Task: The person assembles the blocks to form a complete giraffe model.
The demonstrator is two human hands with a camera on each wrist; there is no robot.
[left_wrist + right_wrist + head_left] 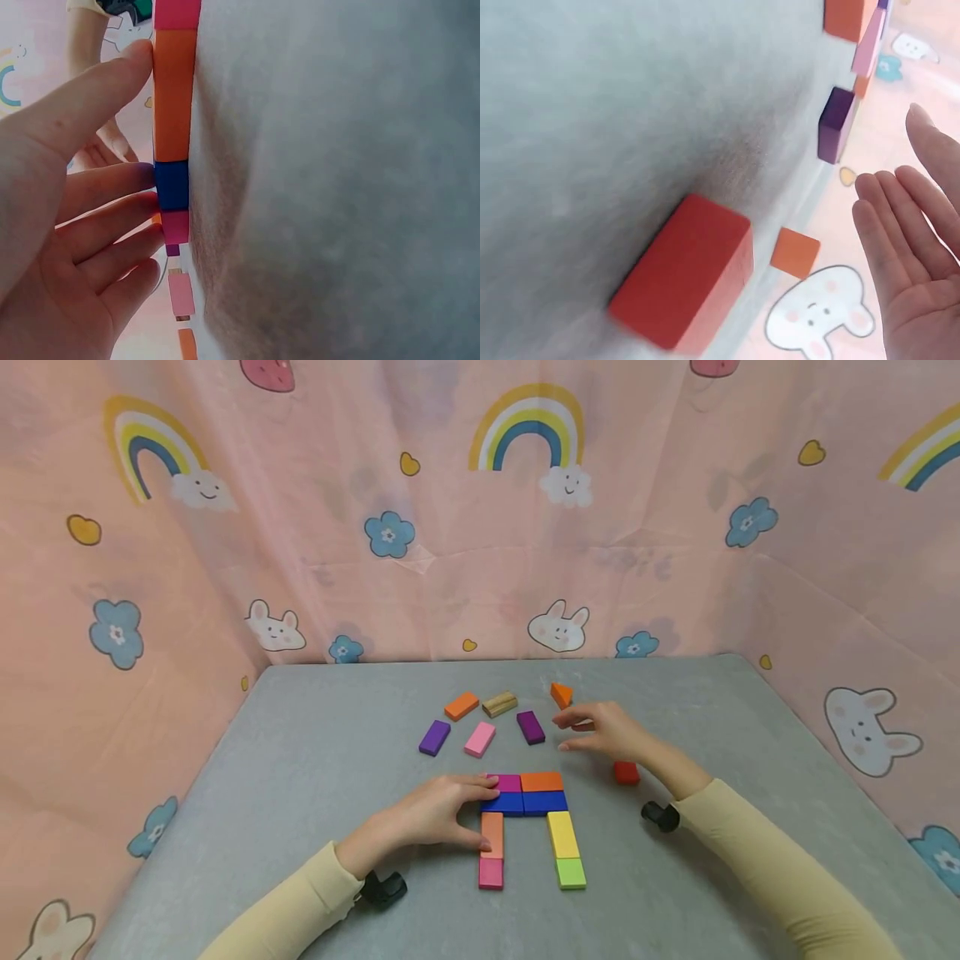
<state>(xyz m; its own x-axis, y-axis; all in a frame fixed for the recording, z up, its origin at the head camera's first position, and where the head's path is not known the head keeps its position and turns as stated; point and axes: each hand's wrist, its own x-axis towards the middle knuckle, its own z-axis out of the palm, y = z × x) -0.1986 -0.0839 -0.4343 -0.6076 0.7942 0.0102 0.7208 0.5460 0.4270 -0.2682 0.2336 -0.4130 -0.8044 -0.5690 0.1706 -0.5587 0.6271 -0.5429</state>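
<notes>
Flat coloured blocks lie joined in an arch-like figure. A magenta block [507, 782] and an orange block [542, 782] top two blue blocks [546, 803]. The left leg is a light orange block [494, 828] above a pink-red block [491, 874]; the right is a yellow block [562, 835] above a green block [571, 873]. My left hand [431, 812] rests on the left side, its fingertips at the magenta and blue blocks and its thumb at the light orange one. My right hand [606, 732] hovers, holding nothing, beside a dark purple block [531, 727] and an orange triangular block [561, 695].
A red block [626, 773] lies under my right wrist. Behind the figure are a violet block [435, 738], a pink block [480, 739], another orange block [461, 706] and a wood-coloured block [499, 704]. A patterned pink curtain [450, 585] borders the grey table [337, 727].
</notes>
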